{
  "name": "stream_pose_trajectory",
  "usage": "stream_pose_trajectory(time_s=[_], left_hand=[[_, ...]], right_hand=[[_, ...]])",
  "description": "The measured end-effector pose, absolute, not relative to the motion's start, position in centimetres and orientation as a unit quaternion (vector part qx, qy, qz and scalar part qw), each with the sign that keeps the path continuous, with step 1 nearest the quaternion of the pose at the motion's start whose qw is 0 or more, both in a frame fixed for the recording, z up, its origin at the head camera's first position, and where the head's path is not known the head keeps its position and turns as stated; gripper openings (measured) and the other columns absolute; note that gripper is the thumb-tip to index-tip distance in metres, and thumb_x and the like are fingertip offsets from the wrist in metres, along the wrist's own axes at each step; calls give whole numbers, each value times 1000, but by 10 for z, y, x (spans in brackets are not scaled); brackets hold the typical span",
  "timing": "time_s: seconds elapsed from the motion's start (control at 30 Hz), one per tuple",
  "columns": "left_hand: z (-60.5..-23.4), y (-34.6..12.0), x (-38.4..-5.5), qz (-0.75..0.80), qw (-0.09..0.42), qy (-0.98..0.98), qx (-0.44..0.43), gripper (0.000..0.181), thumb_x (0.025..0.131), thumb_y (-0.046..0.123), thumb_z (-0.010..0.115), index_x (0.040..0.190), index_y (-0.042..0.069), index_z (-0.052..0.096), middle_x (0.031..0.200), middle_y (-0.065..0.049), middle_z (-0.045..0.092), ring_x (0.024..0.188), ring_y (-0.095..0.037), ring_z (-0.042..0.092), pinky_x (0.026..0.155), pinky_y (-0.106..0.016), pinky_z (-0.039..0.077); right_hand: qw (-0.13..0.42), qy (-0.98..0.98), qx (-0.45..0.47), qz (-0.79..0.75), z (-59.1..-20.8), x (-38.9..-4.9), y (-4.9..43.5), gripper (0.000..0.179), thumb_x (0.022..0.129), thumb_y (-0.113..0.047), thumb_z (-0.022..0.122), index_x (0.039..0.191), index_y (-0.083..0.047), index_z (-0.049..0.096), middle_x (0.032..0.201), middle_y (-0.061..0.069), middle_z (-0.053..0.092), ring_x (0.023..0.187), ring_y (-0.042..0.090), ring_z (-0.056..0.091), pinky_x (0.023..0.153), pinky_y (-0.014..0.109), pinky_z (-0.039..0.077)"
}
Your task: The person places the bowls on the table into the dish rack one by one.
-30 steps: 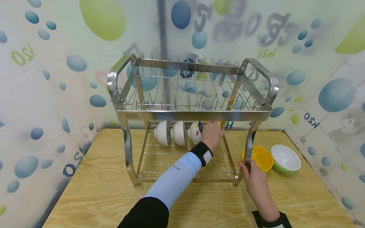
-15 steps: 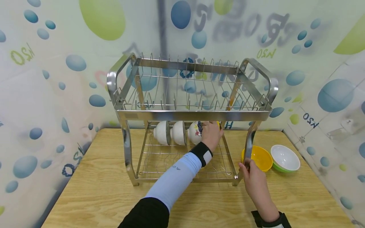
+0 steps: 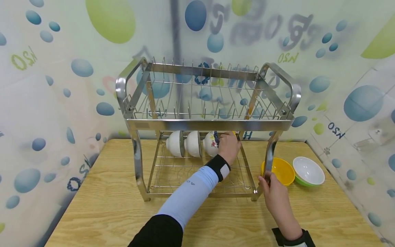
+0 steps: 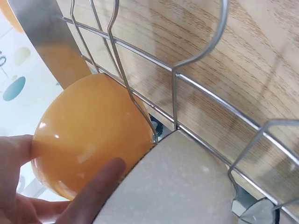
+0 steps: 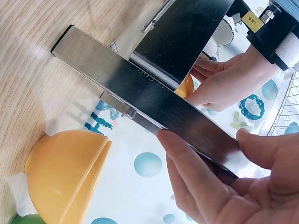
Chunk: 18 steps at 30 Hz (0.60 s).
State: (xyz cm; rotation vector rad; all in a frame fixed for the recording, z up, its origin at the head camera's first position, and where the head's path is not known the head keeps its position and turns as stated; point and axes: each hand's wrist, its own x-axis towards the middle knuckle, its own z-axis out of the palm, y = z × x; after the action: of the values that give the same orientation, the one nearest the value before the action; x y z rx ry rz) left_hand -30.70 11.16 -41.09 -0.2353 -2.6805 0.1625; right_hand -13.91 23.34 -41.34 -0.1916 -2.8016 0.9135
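Gripping the yellow bowl (image 4: 93,123) now, left hand's (image 3: 229,148) fingers around it, right end of the lower tier (image 3: 234,195), beside the flowered bowl (image 3: 211,144)! Right hand (image 3: 276,192) grips the rack leg (image 3: 271,152). Placing, I'd judge; next calls for steadying, then release. Mouth seems rightward, its round axis along the row.

On the dish rack's (image 3: 210,125) lower tier, the left hand (image 3: 229,147) has shifted slightly; less of its yellow bowl (image 4: 88,121) shows.
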Motion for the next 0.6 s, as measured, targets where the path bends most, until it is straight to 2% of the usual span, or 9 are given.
stream_pose_trajectory(time_s=[0.27, 0.47, 0.6], left_hand=[[-406, 112, -300, 66, 221, -970, -83, 67, 91, 57, 50, 113, -4, 65, 94, -13, 72, 76, -14, 70, 54, -20, 52], [-407, 110, -301, 86, 211, -969, -95, 70, 92, 59, 46, 114, -5, 65, 93, -11, 73, 70, -11, 69, 44, -18, 48], [-410, 111, -303, 101, 208, -968, -96, 73, 91, 62, 44, 115, -4, 65, 91, -9, 74, 69, -11, 70, 42, -18, 46]], right_hand=[[97, -945, -62, 307, -414, -139, 233, 33, 98, -24, 52, 117, 3, 50, 90, 14, 62, 69, 21, 47, 53, 24, 35], [98, -943, -62, 312, -414, -139, 233, 32, 98, -24, 52, 116, 3, 49, 90, 14, 62, 68, 20, 47, 53, 24, 35], [98, -943, -61, 313, -413, -138, 233, 34, 98, -26, 51, 116, 3, 49, 88, 13, 61, 66, 19, 46, 51, 23, 34]])
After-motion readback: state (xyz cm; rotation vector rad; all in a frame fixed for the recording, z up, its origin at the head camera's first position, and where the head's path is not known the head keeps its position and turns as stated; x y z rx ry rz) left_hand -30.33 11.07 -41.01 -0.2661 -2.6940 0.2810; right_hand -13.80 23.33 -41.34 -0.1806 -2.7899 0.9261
